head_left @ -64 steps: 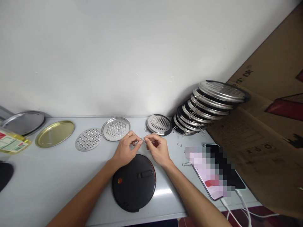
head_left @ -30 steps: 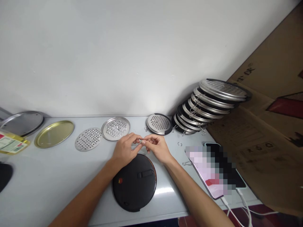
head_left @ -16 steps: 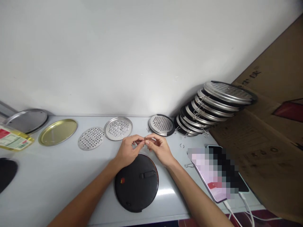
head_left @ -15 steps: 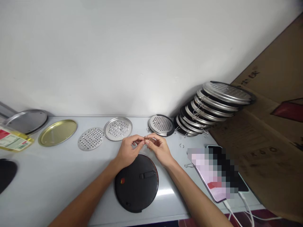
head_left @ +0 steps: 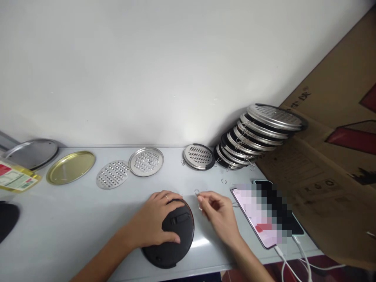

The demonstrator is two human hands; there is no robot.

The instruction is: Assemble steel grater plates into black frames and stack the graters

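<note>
My left hand [head_left: 157,219] lies over the upper left of a round black disc [head_left: 185,239], with its fingers by the far rim and the thumb across the top. The disc lies on the table and has a clip-like bar on its upper face. To its right, my right hand [head_left: 219,211] pinches a small metal ring [head_left: 197,192] between thumb and fingertips, just above the table. Another thin ring [head_left: 224,181] rests on the table beyond this hand. Part of a wire clip [head_left: 235,205] shows beside the right hand.
Stacked round graters [head_left: 258,133] lean by a cardboard box [head_left: 317,188]. A single grater [head_left: 199,156], metal grating discs [head_left: 113,174] and a gold lid [head_left: 71,167] line the wall side. Two phones [head_left: 255,219] with white cables lie at right; a yellow packet [head_left: 17,176] is left.
My hands have come apart from where they met above the disc. The left has come down onto the disc; the right has moved right and nearer me with the ring.
</note>
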